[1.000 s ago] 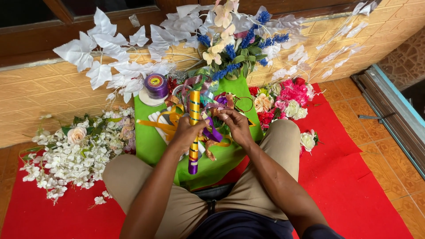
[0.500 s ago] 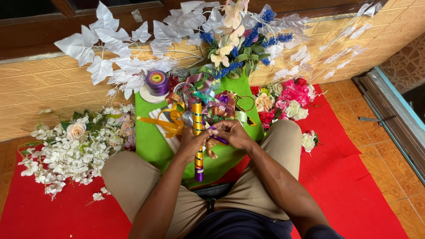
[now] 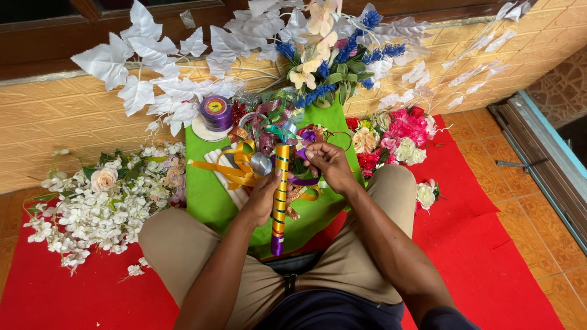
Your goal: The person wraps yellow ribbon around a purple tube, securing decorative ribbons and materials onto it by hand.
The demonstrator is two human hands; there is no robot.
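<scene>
I sit cross-legged with a stick [image 3: 280, 201] wrapped in gold, green and purple ribbon standing upright between my knees. My left hand [image 3: 264, 197] grips the stick at its middle. My right hand [image 3: 327, 166] pinches a purple ribbon [image 3: 304, 181] just right of the stick's top. Curled ribbons in gold [image 3: 235, 170], green, silver and maroon bunch around the stick's upper end. All this is over a green cloth [image 3: 211, 198].
A purple ribbon spool [image 3: 216, 113] stands at the green cloth's back left. White artificial flowers [image 3: 98, 205] lie at left, pink and red ones [image 3: 400, 131] at right, on a red mat [image 3: 489, 263]. White leaf branches [image 3: 153, 67] and a blue-and-cream bouquet [image 3: 333, 55] lean on the wall.
My hands rose with the stick, which now stands higher. The right hand moved to the right of the stick's top, pulling the purple ribbon.
</scene>
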